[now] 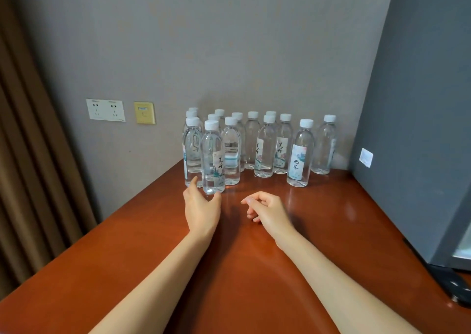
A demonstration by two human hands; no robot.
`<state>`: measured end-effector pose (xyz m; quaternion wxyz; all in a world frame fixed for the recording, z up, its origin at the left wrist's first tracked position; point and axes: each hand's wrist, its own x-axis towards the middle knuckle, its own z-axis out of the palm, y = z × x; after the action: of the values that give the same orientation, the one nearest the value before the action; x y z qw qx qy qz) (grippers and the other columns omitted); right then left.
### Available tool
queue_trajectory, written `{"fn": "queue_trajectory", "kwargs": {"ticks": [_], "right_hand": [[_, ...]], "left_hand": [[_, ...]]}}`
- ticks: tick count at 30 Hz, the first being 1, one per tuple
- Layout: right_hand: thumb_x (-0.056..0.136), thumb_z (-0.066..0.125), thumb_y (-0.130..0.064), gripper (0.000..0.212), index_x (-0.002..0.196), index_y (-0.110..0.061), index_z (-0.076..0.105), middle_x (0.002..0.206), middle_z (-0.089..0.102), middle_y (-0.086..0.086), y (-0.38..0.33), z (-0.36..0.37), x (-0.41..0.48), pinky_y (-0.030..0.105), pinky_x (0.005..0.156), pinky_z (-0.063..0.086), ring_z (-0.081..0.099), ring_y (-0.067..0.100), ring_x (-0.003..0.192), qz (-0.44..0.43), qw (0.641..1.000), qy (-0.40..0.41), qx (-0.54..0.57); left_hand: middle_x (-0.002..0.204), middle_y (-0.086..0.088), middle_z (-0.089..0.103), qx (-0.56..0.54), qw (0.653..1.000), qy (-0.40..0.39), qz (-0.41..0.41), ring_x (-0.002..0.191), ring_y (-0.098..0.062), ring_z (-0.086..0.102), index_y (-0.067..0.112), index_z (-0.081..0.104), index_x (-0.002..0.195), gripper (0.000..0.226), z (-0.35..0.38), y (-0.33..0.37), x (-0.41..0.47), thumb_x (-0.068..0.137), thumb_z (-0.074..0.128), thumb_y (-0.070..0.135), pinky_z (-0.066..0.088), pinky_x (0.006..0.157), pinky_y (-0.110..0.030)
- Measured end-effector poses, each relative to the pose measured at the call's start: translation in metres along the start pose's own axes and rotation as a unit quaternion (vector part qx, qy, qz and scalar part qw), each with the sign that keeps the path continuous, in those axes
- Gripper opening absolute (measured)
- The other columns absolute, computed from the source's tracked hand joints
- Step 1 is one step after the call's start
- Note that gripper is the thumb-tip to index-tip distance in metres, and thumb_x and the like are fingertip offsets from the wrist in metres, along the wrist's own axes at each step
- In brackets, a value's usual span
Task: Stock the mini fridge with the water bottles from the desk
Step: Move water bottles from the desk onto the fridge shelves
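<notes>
Brown desk (318,231) before me, water bottles (266,150) massed at the wall (229,53), my left hand (201,206) spread open at the base of the front bottle (212,160), right hand (267,208) loosely curled, empty.

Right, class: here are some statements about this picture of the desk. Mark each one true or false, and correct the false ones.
1. The water bottles all stand upright on the desk, white caps on. True.
2. The right hand holds a bottle. False: it holds nothing, and its fingers are loosely curled above the desk.
3. The left hand is open at the base of the front bottle. True.
4. The mini fridge stands to the left of the bottles. False: it stands to their right.
5. The wall sockets are to the left of the bottles. True.
</notes>
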<state>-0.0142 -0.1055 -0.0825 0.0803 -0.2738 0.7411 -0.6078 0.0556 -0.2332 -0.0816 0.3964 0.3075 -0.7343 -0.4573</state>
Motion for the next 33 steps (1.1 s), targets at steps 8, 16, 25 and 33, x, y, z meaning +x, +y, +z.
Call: {"fn": "queue_trajectory", "kwargs": {"ticks": [8, 16, 25, 33], "right_hand": [[0.092, 0.053, -0.012, 0.020, 0.082, -0.016, 0.070, 0.062, 0.059, -0.005, 0.001, 0.002, 0.003, 0.015, 0.057, 0.045, 0.059, 0.007, 0.062, 0.001, 1.000, 0.005, -0.006], [0.092, 0.054, -0.015, 0.022, 0.078, -0.021, 0.070, 0.061, 0.060, -0.007, 0.003, 0.003, 0.002, 0.019, 0.063, 0.046, 0.061, 0.007, 0.063, -0.010, 1.000, -0.005, -0.019], [0.095, 0.055, -0.013, 0.013, 0.093, -0.013, 0.067, 0.075, 0.061, -0.002, 0.002, 0.002, 0.004, 0.014, 0.056, 0.048, 0.059, 0.009, 0.071, -0.016, 0.999, 0.029, 0.034], [0.093, 0.063, -0.024, 0.028, 0.120, -0.023, 0.058, 0.119, 0.058, 0.002, 0.007, 0.002, 0.011, 0.020, 0.087, 0.044, 0.057, 0.011, 0.106, -0.044, 0.990, 0.116, 0.068]], "left_hand": [[0.142, -0.007, 0.045, -0.005, 1.000, 0.031, -0.002, 0.124, -0.023, 0.049, 0.014, 0.040, 0.141, 0.061, 0.012, -0.007, 0.024, 0.087, 0.067, 0.021, 0.037, 0.098, -0.031], [0.128, -0.007, 0.053, 0.060, 0.998, 0.033, -0.010, 0.107, -0.027, 0.060, 0.014, 0.048, 0.126, 0.057, 0.024, -0.011, 0.048, 0.081, 0.074, 0.038, 0.044, 0.083, -0.034], [0.121, -0.002, 0.060, 0.057, 0.998, 0.004, 0.006, 0.105, -0.022, 0.060, 0.015, 0.052, 0.119, 0.057, 0.020, -0.016, 0.054, 0.076, 0.078, 0.042, 0.040, 0.079, -0.029], [0.113, 0.005, 0.061, -0.003, 0.988, -0.139, 0.067, 0.096, -0.013, 0.063, 0.017, 0.054, 0.124, 0.061, 0.018, -0.014, 0.045, 0.073, 0.082, 0.035, 0.050, 0.091, -0.035]]}}
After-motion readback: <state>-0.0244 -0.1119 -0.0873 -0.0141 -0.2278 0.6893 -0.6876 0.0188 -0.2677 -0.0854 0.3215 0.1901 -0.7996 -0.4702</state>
